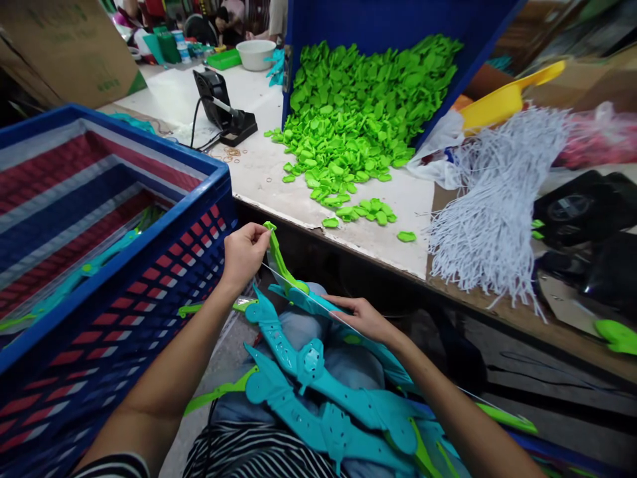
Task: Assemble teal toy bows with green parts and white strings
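My left hand (245, 255) pinches the upper end of a green limb (281, 262) of a toy bow, with a thin white string (279, 273) running from its fingers. That limb joins a teal bow body (311, 302). My right hand (365, 320) grips this body, fingers along it and close to the taut string. Beneath, two more teal toy bows, one nearer the table (286, 345) and one nearer my body (293, 408), lie across my lap with green limbs at their ends.
A blue crate (226, 182) with a striped lining stands at left, holding similar bows. On the table (259, 166) are green plastic pieces (368, 106) spilling from a blue bin (348, 23), a soldering iron stand (239, 126), white strings (492, 199) and a yellow scoop (497, 103). People sit behind.
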`<state>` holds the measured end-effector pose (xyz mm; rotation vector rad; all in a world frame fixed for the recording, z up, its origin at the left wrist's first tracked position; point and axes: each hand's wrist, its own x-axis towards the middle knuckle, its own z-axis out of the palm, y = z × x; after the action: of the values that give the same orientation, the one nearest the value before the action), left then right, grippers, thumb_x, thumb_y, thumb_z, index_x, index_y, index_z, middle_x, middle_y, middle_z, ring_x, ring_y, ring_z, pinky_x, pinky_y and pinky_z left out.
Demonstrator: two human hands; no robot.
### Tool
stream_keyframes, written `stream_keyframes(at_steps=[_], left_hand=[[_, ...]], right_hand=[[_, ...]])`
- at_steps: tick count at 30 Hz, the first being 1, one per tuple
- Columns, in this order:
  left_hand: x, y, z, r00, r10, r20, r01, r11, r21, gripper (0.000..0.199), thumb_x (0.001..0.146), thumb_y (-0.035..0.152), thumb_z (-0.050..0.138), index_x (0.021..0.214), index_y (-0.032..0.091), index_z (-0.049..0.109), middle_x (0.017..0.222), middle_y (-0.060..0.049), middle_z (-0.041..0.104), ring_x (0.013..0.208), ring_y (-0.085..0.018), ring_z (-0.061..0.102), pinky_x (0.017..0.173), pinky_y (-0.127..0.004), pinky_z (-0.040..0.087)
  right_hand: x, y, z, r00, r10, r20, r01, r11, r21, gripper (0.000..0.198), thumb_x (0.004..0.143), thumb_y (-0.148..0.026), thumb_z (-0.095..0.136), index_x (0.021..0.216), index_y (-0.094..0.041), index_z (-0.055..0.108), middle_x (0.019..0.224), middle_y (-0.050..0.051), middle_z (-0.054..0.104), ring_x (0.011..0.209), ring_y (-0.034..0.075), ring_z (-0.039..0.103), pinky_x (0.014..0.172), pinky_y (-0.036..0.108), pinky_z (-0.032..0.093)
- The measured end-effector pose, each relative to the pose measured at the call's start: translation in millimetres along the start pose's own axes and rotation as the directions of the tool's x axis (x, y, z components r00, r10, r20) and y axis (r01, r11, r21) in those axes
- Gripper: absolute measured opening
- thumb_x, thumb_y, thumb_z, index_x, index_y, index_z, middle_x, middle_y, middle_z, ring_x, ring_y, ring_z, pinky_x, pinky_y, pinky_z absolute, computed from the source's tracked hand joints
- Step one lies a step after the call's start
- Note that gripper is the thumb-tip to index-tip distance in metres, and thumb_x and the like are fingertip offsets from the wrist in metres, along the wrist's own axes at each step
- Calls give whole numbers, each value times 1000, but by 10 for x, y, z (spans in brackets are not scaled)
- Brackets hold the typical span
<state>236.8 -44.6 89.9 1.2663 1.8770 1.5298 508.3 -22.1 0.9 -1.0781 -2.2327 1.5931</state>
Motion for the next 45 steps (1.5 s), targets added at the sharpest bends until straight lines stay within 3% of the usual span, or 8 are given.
stream_keyframes(at_steps=[8,12,16,24,31,37,41,45], left_hand=[[83,16,-194,930,-206,304,297,909,-292,30,63,26,75,83,12,59,49,2,62,35,-7,47,43,-20,44],[-66,13,-351,915,-211,343,325,890,-320,34,60,33,79,79,12,60,52,1,63,37,-8,51,43,-21,45],[-252,34,-468,912,-221,346,342,875,-342,38,58,37,80,79,13,60,52,0,64,38,-8,52,43,-20,43],[-410,-56,-656,885,-233,403,376,868,-324,42,59,43,78,83,14,59,55,0,64,41,-10,53,46,-22,43],[-649,-209,-609,999,29,43,-35,987,160,8,74,26,64,73,20,59,81,-4,66,79,-18,61,72,-29,47],[-716,-223,-505,984,136,119,-131,990,-41,15,77,21,54,72,21,68,78,-4,69,84,-20,60,83,-33,44],[-517,-131,-564,957,-206,206,269,898,-348,21,75,34,60,71,16,70,75,-6,70,80,-20,63,80,-33,46],[-450,-6,-665,976,-205,72,217,947,-237,8,66,24,68,66,16,68,79,-5,70,76,-17,61,75,-28,46]], right_hand=[[-177,30,155,985,-148,-86,110,931,-347,43,90,-43,49,128,-26,58,107,5,71,87,22,68,80,34,54],[-53,-245,177,876,-380,-296,189,837,-514,34,90,-40,52,118,-26,64,105,9,68,96,24,63,85,41,53],[436,-852,231,747,-553,-369,378,810,-448,27,91,-34,53,112,-25,66,98,7,67,93,21,61,82,37,52],[947,-1478,466,742,-652,-157,619,756,-213,18,87,-30,58,75,-19,67,75,2,65,70,14,58,66,27,46],[1212,-1349,285,760,-576,-299,481,810,-337,14,80,-23,59,67,-20,61,69,1,61,72,16,54,71,30,45],[1141,-1437,246,425,-406,-809,320,904,-285,18,87,-29,50,71,-20,56,75,3,57,81,19,53,80,36,46],[732,-1484,867,518,-665,-537,600,730,-325,15,89,-26,51,77,-22,58,87,5,57,100,21,55,89,38,46],[682,-1349,1207,604,-581,-545,593,785,-179,12,89,-24,53,79,-22,59,89,5,55,88,18,57,76,34,51]])
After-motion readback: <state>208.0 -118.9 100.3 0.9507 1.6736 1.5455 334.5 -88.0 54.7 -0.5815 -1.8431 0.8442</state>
